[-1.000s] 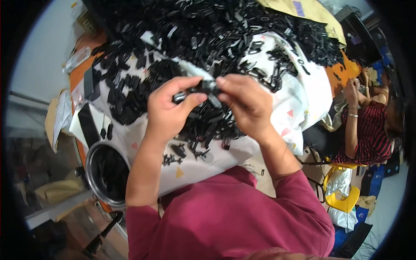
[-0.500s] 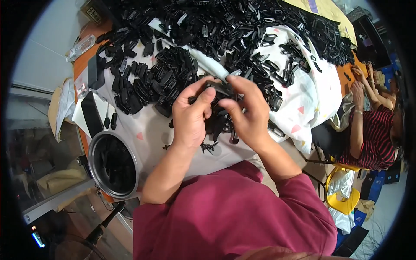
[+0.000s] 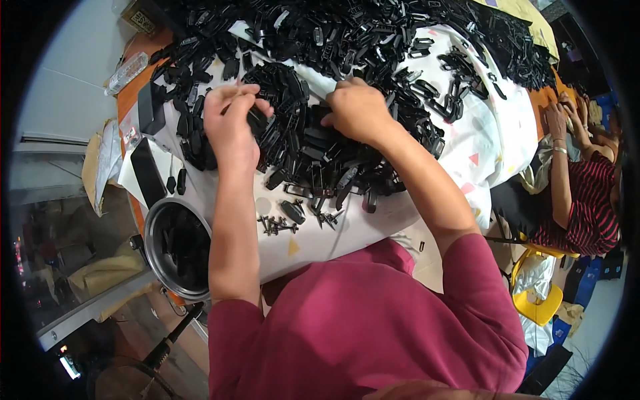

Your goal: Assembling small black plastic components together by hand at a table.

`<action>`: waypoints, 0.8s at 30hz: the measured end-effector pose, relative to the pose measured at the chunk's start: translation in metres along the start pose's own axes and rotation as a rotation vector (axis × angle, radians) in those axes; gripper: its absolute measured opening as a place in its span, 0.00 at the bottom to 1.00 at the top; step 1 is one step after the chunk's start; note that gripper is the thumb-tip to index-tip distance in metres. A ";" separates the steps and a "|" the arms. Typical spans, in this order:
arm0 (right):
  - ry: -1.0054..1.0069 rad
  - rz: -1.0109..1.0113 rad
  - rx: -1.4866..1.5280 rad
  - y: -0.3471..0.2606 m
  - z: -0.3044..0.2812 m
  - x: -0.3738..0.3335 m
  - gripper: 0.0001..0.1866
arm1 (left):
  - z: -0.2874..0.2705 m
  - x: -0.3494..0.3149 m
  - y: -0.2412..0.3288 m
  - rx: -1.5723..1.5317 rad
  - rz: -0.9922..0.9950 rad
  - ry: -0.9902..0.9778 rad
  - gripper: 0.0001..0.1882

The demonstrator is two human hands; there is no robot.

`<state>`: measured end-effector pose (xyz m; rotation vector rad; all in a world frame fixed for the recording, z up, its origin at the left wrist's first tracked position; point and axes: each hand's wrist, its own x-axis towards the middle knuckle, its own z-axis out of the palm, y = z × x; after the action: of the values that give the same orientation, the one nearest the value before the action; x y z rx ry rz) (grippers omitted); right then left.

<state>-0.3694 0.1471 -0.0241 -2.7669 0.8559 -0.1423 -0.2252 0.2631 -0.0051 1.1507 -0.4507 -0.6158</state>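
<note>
My left hand (image 3: 232, 127) is over the left heap of small black plastic parts (image 3: 277, 93), its fingers loosely bent and apart, slightly blurred. A dark part lies just beside its fingertips; no grip on it shows. My right hand (image 3: 360, 112) reaches into the middle of the pile, knuckles up and fingers curled down. Whatever its fingertips hold is hidden beneath the hand. Nearer to me, a single dark oval part (image 3: 293, 212) lies on the white patterned cloth (image 3: 313, 243), between two small clusters of dark pronged pieces (image 3: 277, 225).
A round metal pan (image 3: 155, 233) holding black parts stands at the left table edge. Behind it are a black phone-like slab (image 3: 148, 173) and a clear plastic bottle (image 3: 127, 73). Heaped black parts cover the far table. At right, another person in a striped top (image 3: 580, 207) works.
Both hands have separated from the dark part they held together. The left went left over the heap; the right moved up into the pile. A dark oval part now shows on the near cloth.
</note>
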 end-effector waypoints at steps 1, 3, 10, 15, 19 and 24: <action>-0.085 -0.007 -0.047 -0.003 0.004 0.005 0.13 | 0.001 0.005 -0.002 0.179 0.046 -0.005 0.07; -0.046 0.038 -0.010 -0.002 0.001 0.004 0.12 | 0.004 0.010 -0.004 0.984 0.439 -0.080 0.06; -0.027 -0.069 0.017 -0.008 0.014 -0.002 0.12 | 0.038 0.041 -0.027 1.899 0.851 -0.542 0.06; -0.256 -0.057 0.160 -0.001 0.006 0.004 0.14 | 0.041 0.059 -0.023 1.992 0.756 -0.704 0.06; 0.046 -0.024 0.299 0.007 0.006 -0.008 0.14 | 0.031 0.056 -0.021 1.355 0.348 -0.504 0.12; 0.384 -0.004 1.716 -0.014 -0.034 -0.021 0.06 | 0.022 0.021 -0.002 0.035 -0.426 -0.502 0.11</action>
<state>-0.3851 0.1635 0.0119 -1.1100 0.3706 -0.9012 -0.2233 0.2331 0.0015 1.1284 -0.6477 -1.2864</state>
